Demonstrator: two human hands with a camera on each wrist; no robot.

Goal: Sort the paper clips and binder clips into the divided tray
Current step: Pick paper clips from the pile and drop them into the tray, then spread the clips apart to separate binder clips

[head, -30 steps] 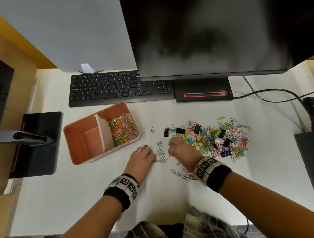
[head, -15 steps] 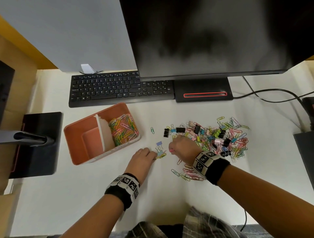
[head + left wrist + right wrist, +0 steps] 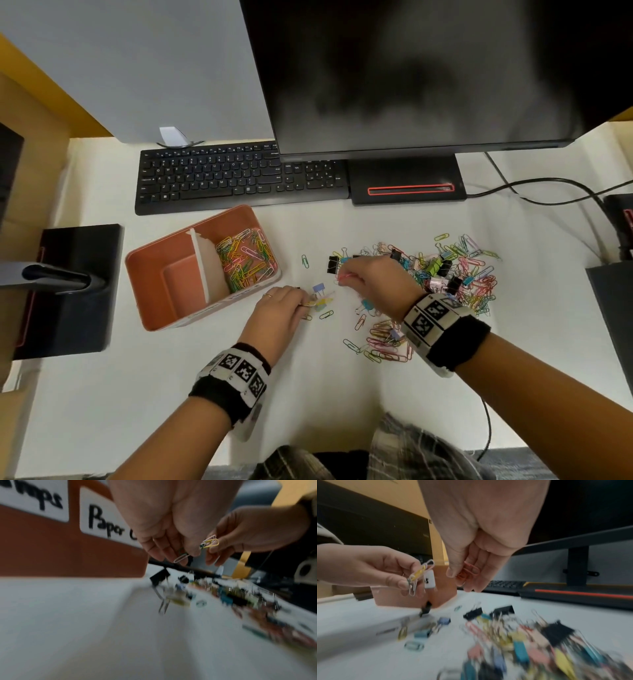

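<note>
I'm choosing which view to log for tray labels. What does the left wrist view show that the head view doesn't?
Only the left wrist view shows the tray's label reading "Paper", partly hidden by the hand. Only the head view shows inside the tray: paper clips right of the divider, the other compartment bare. Both show the left hand pinching a few paper clips and the clip pile on the desk.

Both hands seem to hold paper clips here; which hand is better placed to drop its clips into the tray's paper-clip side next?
Left. The left hand pinches several paper clips and lies right beside the tray. The right hand holds a pink clip but sits farther away, at the pile.
</note>
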